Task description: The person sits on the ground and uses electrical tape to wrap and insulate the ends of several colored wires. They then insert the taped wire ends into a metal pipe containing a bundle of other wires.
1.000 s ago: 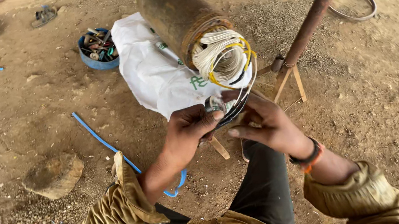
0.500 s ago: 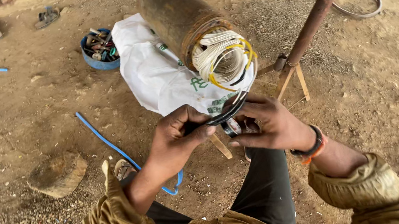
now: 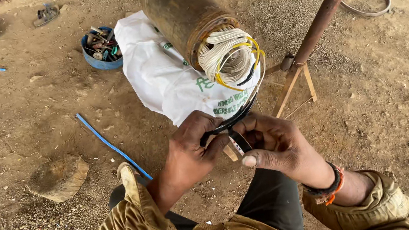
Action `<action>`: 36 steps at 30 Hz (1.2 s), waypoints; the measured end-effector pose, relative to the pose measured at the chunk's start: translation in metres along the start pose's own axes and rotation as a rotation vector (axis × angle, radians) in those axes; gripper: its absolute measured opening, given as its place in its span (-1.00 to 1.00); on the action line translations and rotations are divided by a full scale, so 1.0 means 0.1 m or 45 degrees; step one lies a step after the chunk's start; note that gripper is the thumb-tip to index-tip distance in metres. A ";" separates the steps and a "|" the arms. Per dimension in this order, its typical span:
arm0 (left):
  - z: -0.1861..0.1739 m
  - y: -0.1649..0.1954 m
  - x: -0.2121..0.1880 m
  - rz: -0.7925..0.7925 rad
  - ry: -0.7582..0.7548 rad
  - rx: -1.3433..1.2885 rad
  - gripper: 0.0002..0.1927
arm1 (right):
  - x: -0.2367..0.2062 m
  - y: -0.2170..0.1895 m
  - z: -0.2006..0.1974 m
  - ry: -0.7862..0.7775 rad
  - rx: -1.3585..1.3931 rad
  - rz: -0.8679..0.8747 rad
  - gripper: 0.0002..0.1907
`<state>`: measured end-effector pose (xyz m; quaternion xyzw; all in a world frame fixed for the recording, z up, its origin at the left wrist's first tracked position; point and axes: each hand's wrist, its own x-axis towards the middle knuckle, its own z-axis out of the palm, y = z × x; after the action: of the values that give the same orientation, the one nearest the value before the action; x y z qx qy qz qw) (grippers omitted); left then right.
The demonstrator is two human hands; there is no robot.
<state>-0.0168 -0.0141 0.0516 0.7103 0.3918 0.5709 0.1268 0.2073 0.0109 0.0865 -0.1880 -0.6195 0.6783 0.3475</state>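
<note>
While both hands pinch the black cable, a slip could let it spring loose.
Head view: the left hand (image 3: 188, 153) and right hand (image 3: 275, 145) are closed on a black cable (image 3: 237, 117) with a roll of black tape (image 3: 239, 142), just below the rusty cylinder's (image 3: 180, 12) white winding wires (image 3: 231, 56); tugging may snag or nick those wires.

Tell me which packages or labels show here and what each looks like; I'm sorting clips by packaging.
White plastic bag: spread on the dirt under the rusty cylinder, crumpled, with green print.
Roll of black tape: between left hand and right hand, with a small white and red label inside its ring.
</note>
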 end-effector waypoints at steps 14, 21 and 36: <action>0.13 -0.32 0.08 -0.557 -0.009 -0.660 -0.62 | 0.28 0.33 -0.27 0.110 -0.308 -0.211 -0.29; 0.06 -0.31 0.15 -0.939 -0.100 -0.870 -0.70 | 0.59 0.16 -0.26 -0.208 -0.736 -0.571 -0.34; 0.02 -0.09 0.05 -0.288 0.025 -0.554 -0.84 | 0.23 -0.03 -0.36 -0.168 -0.934 -0.429 -0.47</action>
<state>-0.0188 -0.0043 0.0489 0.6124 0.3377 0.6309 0.3361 0.2165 0.0527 0.0872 -0.1514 -0.8634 0.3565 0.3234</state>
